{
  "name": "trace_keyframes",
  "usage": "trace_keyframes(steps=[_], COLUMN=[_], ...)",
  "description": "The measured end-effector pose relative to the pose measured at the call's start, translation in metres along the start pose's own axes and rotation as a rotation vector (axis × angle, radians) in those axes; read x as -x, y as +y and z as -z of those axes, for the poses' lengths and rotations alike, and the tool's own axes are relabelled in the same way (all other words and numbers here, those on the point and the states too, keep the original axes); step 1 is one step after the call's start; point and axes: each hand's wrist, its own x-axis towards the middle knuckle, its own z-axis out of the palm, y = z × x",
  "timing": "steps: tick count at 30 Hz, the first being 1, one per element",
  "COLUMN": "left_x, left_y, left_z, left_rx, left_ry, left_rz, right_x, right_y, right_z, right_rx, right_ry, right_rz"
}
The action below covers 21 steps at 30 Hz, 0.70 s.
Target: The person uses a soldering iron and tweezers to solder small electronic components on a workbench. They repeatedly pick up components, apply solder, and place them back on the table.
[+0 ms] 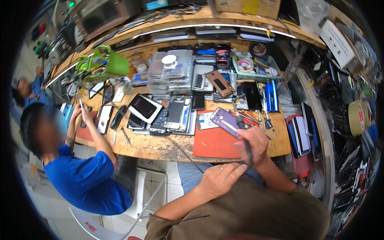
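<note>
My right hand [253, 142] grips a dark pen-shaped tool [246, 141] upright over the red work mat [216, 142], its tip near a purple phone [226, 121] that lies tilted on the mat. Below the bench's front edge, my left hand [219, 178] is loosely closed with a ring on one finger, and its fingertips touch the lower end of the tool.
The wooden bench [160, 148] holds several opened phones, screens and parts, a green basket [105, 64], tape rolls and tweezers. A person in a blue shirt [84, 180] sits at my left handling small parts. Shelves of stock line the right side.
</note>
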Motion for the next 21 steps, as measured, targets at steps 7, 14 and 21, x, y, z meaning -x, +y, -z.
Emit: trace_keyframes(steps=[7,14,21], left_x=[0.050,0.065,0.054], left_y=[-0.042,-0.058,-0.058], left_z=[0.024,0.013,0.013], left_rx=[-0.092,-0.277,-0.253], left_ry=[-0.281,-0.272,-0.276], left_rz=[0.253,0.337,0.348], right_x=[0.101,0.110,0.069], right_y=[0.028,0.032,0.028], right_z=[0.063,0.031,-0.006], right_rx=[0.272,0.327,-0.108], right_ry=[0.131,0.020,-0.008], right_rz=[-0.377,-0.227,-0.044])
